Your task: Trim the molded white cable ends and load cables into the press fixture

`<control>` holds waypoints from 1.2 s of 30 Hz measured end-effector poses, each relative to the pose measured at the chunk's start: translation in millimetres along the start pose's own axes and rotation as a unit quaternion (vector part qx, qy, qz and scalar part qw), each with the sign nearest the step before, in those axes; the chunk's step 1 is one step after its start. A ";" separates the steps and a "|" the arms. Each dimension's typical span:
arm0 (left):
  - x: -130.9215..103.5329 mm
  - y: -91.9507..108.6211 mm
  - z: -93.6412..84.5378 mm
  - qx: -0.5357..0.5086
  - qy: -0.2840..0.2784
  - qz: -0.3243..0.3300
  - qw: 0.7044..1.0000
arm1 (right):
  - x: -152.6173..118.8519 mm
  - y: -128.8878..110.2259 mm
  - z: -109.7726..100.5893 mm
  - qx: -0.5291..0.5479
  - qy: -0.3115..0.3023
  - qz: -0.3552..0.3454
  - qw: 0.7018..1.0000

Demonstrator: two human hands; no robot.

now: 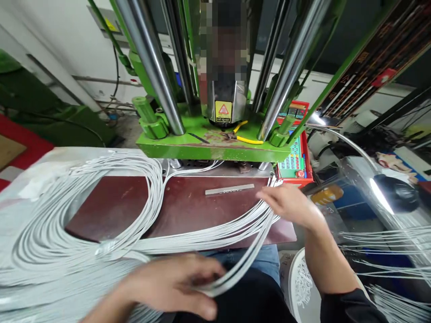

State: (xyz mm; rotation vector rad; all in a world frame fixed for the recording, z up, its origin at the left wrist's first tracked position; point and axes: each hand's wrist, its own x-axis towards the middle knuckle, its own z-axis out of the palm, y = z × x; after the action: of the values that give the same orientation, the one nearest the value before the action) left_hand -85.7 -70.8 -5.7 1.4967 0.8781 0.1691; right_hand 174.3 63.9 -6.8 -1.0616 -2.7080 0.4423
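Observation:
White cables [202, 240] run in a loose bundle from a big coil on the left across the reddish-brown board. My right hand [286, 204] is closed round this bundle close to its ends, which stick up just past the fingers. A few strands bend down from there toward me, and my left hand [182, 282] has them between thumb and fingers, low in front of my body. The left hand is slightly blurred. Behind the bundle a flat metal strip [230, 190] lies on the board.
A green press [212, 150] with steel columns stands ahead, yellow-handled pliers [247, 140] on its plate. To its right is a red control box [305, 179]. A white bucket [296, 287] with small white bits sits below right. A lamp [397, 193] and more hanging cables are farther right.

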 end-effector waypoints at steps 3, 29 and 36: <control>69.6 -5.1 48.2 -0.217 0.041 -0.015 0.975 | 8.6 -33.0 24.4 -0.055 -0.082 -0.164 0.981; 131.2 -20.2 27.3 -0.431 0.369 0.070 0.820 | 70.0 27.7 49.8 0.542 -0.142 -0.039 0.827; 131.0 -26.2 10.4 -0.358 0.440 0.066 0.821 | 63.9 32.6 47.8 0.450 -0.139 -0.020 0.882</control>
State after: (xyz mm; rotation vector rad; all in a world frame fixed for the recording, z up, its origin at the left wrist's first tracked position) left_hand 0.3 -3.4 -83.2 0.7025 1.2342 1.2362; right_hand 134.8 120.9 -58.0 -0.6780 -2.2175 1.7255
